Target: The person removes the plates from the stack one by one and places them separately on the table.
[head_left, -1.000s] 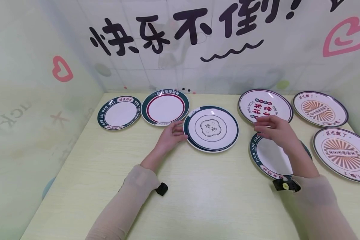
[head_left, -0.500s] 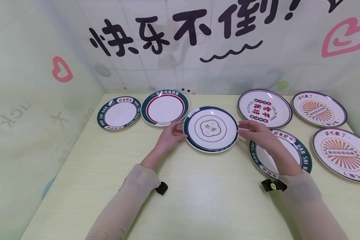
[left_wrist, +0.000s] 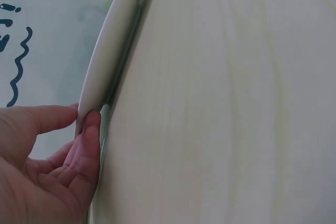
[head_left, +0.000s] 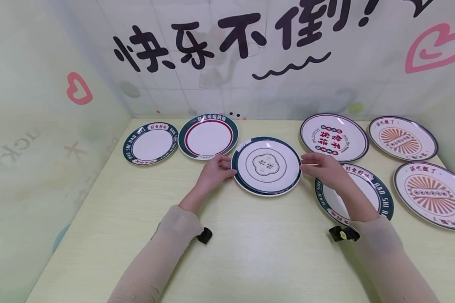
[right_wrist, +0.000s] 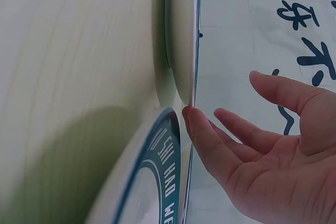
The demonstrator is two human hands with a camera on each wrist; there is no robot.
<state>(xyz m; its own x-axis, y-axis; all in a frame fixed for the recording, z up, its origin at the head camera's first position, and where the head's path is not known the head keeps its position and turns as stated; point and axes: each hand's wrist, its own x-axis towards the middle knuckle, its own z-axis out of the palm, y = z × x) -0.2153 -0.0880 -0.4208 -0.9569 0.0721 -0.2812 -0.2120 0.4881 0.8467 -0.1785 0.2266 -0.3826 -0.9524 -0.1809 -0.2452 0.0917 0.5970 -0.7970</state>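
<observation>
A white plate [head_left: 266, 180] with a dark green rim and a flower-shaped emblem is at the middle of the group, between both hands. My left hand [head_left: 211, 172] pinches its left edge; the left wrist view has the thumb on one face and fingers [left_wrist: 86, 158] on the other. At the opposite edge, the fingertips of my right hand [head_left: 324, 170] touch the rim. The right wrist view shows that hand's thumb [right_wrist: 278, 88] held apart from the plate. Below the right wrist lies a green-rimmed plate [head_left: 385, 198], partly covered by the arm.
Back left lie a green-lettered plate [head_left: 151, 144] and a red-ringed plate [head_left: 209, 136]. At the right are a red-lettered plate [head_left: 352, 134] and two sunburst plates [head_left: 403, 139]. Walls with writing [head_left: 242, 35] stand behind the pale table [head_left: 250, 252].
My right hand has moved left, from over the right-hand plates to the emblem plate's right edge. Since half a second ago that plate has shifted slightly towards me. The left hand keeps its place.
</observation>
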